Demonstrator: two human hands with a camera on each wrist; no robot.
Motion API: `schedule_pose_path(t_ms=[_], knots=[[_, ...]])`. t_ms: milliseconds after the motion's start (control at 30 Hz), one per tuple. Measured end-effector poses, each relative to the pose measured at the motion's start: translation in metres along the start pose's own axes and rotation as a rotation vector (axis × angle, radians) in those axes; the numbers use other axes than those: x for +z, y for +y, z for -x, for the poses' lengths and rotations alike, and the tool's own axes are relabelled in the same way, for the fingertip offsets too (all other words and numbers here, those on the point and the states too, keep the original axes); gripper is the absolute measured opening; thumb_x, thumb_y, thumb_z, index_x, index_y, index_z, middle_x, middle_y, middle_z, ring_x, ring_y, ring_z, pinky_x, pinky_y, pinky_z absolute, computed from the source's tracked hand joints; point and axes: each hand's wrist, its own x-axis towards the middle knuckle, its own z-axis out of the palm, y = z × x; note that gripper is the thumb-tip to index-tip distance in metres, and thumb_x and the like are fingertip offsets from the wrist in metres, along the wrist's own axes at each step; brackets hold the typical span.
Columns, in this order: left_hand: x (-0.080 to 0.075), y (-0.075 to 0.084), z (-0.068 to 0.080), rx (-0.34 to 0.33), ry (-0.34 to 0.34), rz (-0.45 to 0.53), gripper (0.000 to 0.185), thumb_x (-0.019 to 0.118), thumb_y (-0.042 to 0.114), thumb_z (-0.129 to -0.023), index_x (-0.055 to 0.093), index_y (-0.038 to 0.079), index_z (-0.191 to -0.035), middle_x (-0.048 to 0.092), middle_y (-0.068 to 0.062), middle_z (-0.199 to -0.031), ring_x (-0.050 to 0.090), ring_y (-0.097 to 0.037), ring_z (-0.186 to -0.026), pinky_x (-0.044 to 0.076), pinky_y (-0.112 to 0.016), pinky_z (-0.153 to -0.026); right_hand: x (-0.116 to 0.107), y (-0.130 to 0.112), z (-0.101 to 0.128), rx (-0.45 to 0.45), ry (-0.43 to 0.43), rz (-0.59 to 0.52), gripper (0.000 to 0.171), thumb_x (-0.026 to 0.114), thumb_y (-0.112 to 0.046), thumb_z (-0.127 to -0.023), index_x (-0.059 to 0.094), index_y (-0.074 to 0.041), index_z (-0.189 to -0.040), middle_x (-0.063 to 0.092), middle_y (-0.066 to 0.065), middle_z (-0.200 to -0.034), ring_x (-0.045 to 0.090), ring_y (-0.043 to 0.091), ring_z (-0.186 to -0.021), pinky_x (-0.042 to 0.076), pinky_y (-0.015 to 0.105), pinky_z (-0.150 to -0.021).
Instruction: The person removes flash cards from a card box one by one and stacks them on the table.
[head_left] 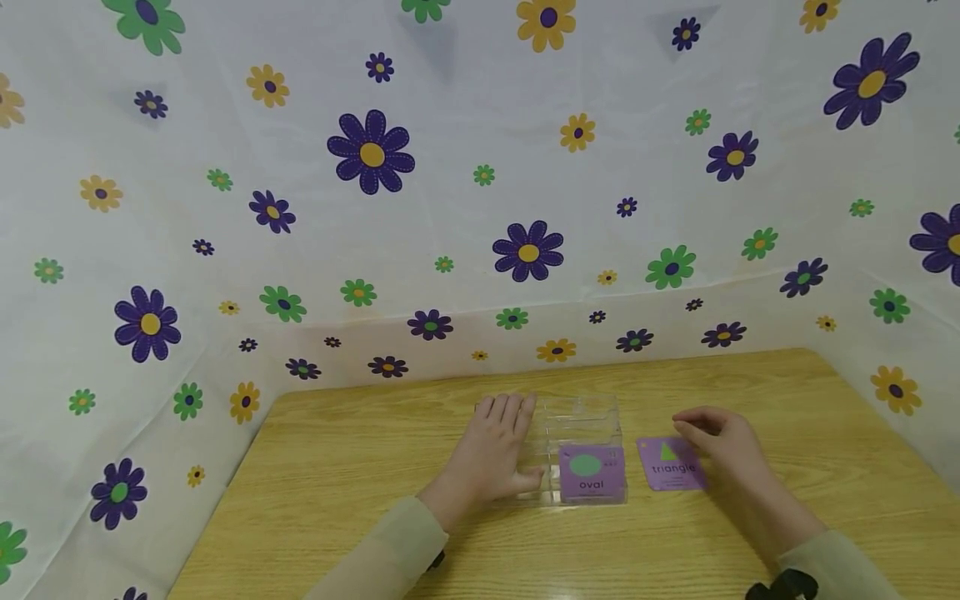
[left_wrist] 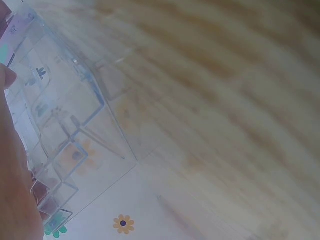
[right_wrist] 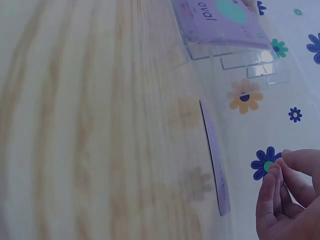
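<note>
Both hands are resting low in the head view, near the bottom centre of the frame. Her or his left hand (head_left: 495, 446) is lying flat with straight fingers against the left side of the clear plastic card holder (head_left: 581, 425), holding nothing. The right hand (head_left: 716, 437) is hovering at the right edge of the triangle card (head_left: 670, 463); its fingers are loosely curled and, in the right wrist view, they are closing on nothing, so the card is not gripped.

Going from large to small: the wooden table (head_left: 337, 517) is filling the lower half of the picture, with the flowered cloth (head_left: 375, 208) standing behind it. The holder is sitting in the middle, the oval card (head_left: 591, 473) is leaning in its front slot, and the triangle card is lying flat on the table just beside the holder, to the right.

I am thinking that the flat card is the risk. It is lying tight on the smooth wood, so the fingertips could slide over it and push it away. Also the holder is light; a push from either hand could shift it or tip the oval card out.
</note>
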Motion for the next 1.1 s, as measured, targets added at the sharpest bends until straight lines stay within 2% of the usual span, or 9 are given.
schedule_pose_path(t_ms=[433, 833, 1100], knots=[[-0.001, -0.002, -0.001, -0.008, -0.007, 0.018, 0.107, 0.046, 0.077, -0.092, 0.023, 0.004, -0.167, 0.052, -0.011, -0.152, 0.052, -0.026, -0.136, 0.042, -0.044, -0.118, 0.006, -0.018, 0.005, -0.05, -0.009, 0.0, 0.032, 0.07, -0.02, -0.103, 0.074, 0.004, -0.123, 0.076, 0.02, -0.122, 0.057, -0.013, -0.089, 0.05, 0.015, -0.079], [0.001, -0.002, 0.0, -0.012, -0.014, 0.023, 0.107, 0.047, 0.078, -0.092, 0.023, 0.005, -0.167, 0.051, -0.011, -0.154, 0.051, -0.026, -0.139, 0.042, -0.045, -0.12, 0.013, -0.028, 0.011, -0.081, -0.058, -0.088, 0.032, 0.071, -0.016, -0.101, 0.071, 0.007, -0.123, 0.076, 0.019, -0.116, 0.068, 0.005, -0.087, 0.059, 0.024, -0.077], [0.002, -0.001, 0.0, -0.003, -0.002, 0.02, 0.107, 0.047, 0.078, -0.092, 0.024, 0.005, -0.167, 0.051, -0.011, -0.154, 0.051, -0.026, -0.14, 0.042, -0.045, -0.12, 0.017, -0.033, 0.016, -0.088, -0.068, -0.104, 0.03, 0.07, -0.014, -0.102, 0.071, 0.006, -0.123, 0.076, 0.017, -0.118, 0.068, 0.004, -0.089, 0.059, 0.024, -0.078]])
